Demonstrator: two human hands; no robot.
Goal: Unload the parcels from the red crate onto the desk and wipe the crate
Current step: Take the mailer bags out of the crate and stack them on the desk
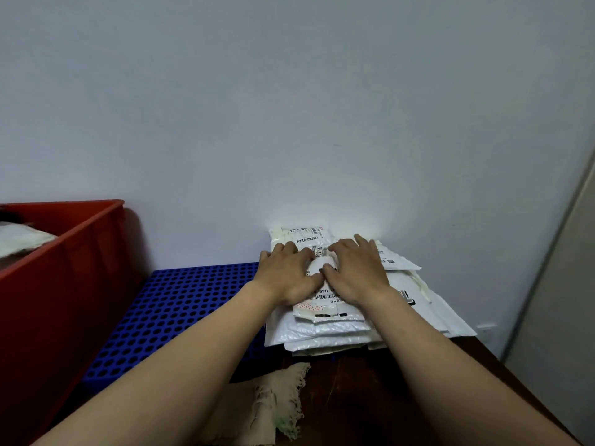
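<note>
I see a dim, cool-toned feed with soft, even room light and no hard shadows. The wall (289, 107) reads bluish grey, with one brighter patch just above the stack of white parcels (338, 331). That stack is the brightest thing in view and looks slightly washed out. The dark worktop (402, 381) loses detail. Label print is soft. The wide lens stretches the forearms (180, 375) at the bottom edge and tilts the pale panel (560, 268) at the right.

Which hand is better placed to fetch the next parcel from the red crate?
Probably the left hand: it rests on the parcel stack nearer the red crate; the right hand would have to cross over.
</note>
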